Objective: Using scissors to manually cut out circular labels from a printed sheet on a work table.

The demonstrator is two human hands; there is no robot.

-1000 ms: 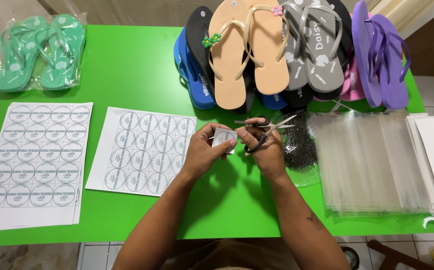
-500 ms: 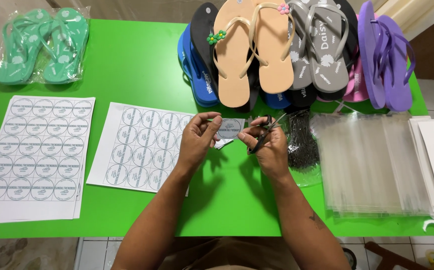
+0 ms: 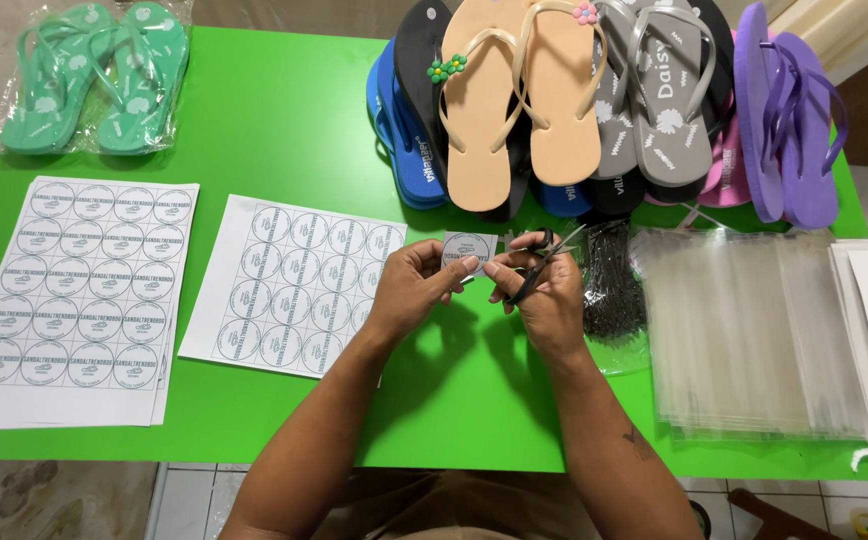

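The small label cutout (image 3: 468, 250) now sits flatter and further from the body than a second ago — then it was held close between both hands, half turned. The left hand (image 3: 416, 290) pinches it by its lower edge, fingers closed on the paper, just above the counter (image 3: 254, 110) and just right of the partly cut label sheet (image 3: 294, 285). The right hand (image 3: 544, 290) has its fingers closed through the handles of the scissors (image 3: 539, 262), whose blades point up and away from the cutout — not biting into it at this moment. Judging from that, the cutout is being turned or checked between snips. A full label sheet (image 3: 79, 295) lies further left of the cut sheet; flip-flops (image 3: 514, 100) are piled beyond it.
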